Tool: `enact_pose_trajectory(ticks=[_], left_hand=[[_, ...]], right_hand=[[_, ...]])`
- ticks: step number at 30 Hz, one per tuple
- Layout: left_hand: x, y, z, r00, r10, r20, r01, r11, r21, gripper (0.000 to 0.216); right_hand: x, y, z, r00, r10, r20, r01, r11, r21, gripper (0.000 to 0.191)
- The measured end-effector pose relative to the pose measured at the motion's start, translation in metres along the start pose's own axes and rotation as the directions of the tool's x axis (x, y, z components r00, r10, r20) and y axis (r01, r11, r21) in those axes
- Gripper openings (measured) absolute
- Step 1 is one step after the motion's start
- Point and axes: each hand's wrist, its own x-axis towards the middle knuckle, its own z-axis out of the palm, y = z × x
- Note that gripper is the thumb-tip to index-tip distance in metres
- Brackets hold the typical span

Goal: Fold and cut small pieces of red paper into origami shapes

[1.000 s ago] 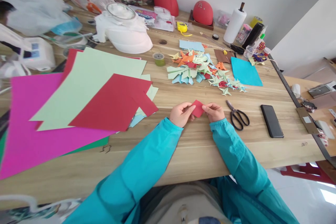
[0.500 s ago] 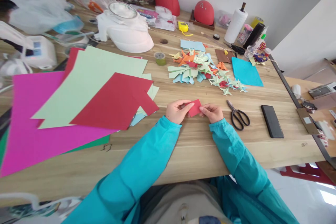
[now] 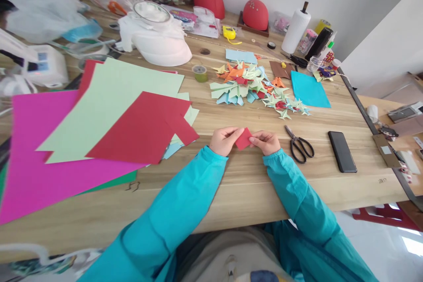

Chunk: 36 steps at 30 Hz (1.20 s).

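Note:
A small folded piece of red paper [image 3: 243, 138] sits between my two hands, low over the wooden table [image 3: 251, 185]. My left hand [image 3: 223, 140] pinches its left side with fingers curled. Its right side is pinched by my right hand [image 3: 267, 141]. Both sleeves are teal. Beyond my hands lies a heap of folded paper shapes [image 3: 256, 89] in pale green, orange, blue and red. Black scissors [image 3: 299, 144] lie just right of my right hand.
Large sheets of red [image 3: 139, 128], pale green [image 3: 109, 101] and magenta paper [image 3: 36, 150] overlap on the left. A black phone [image 3: 342, 151] lies right of the scissors. A teal sheet [image 3: 309, 90], paper-towel roll [image 3: 295, 31], green tape [image 3: 200, 73] and white plastic bags [image 3: 42, 9] crowd the back.
The red paper and both hands have dropped slightly toward the table, and the paper has turned a little between my fingers. Nothing else on the table moved.

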Motion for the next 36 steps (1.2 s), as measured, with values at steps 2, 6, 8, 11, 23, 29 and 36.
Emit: enact_pose_trajectory(ticks=[2, 6, 8, 11, 23, 29, 36], left_hand=[[-0.001, 0.003, 0.000, 1.000, 0.022, -0.005, -0.022, 0.999, 0.048, 0.027], [-0.003, 0.007, 0.000, 0.999, 0.052, 0.001, -0.051, 0.995, 0.090, 0.025], [-0.005, 0.008, 0.000, 0.997, 0.068, 0.035, -0.072, 0.992, 0.108, 0.023], [-0.008, 0.010, 0.002, 0.987, 0.096, 0.130, -0.113, 0.986, 0.126, 0.019], [-0.001, 0.003, 0.001, 0.932, -0.094, 0.349, 0.125, 0.990, -0.067, 0.009], [-0.002, 0.010, -0.001, 0.932, -0.178, 0.315, 0.211, 0.974, -0.076, 0.008], [-0.003, 0.014, -0.004, 0.904, -0.289, 0.315, 0.341, 0.932, -0.124, 0.010]], right_hand=[[0.000, 0.000, 0.000, 1.000, 0.003, 0.001, -0.003, 1.000, -0.018, 0.025], [-0.001, 0.000, 0.002, 1.000, -0.020, -0.020, 0.018, 0.994, -0.106, 0.029], [-0.001, 0.000, 0.003, 0.998, -0.056, -0.028, 0.050, 0.983, -0.177, 0.035], [-0.001, 0.000, 0.004, 0.992, -0.127, 0.008, 0.123, 0.938, -0.325, 0.040], [-0.003, -0.004, 0.003, 0.973, -0.101, 0.208, 0.155, 0.953, -0.262, 0.042], [0.001, -0.001, 0.001, 0.994, -0.062, 0.089, 0.078, 0.978, -0.196, 0.044], [0.005, 0.002, -0.005, 1.000, -0.028, -0.011, 0.026, 0.988, -0.154, 0.043]])
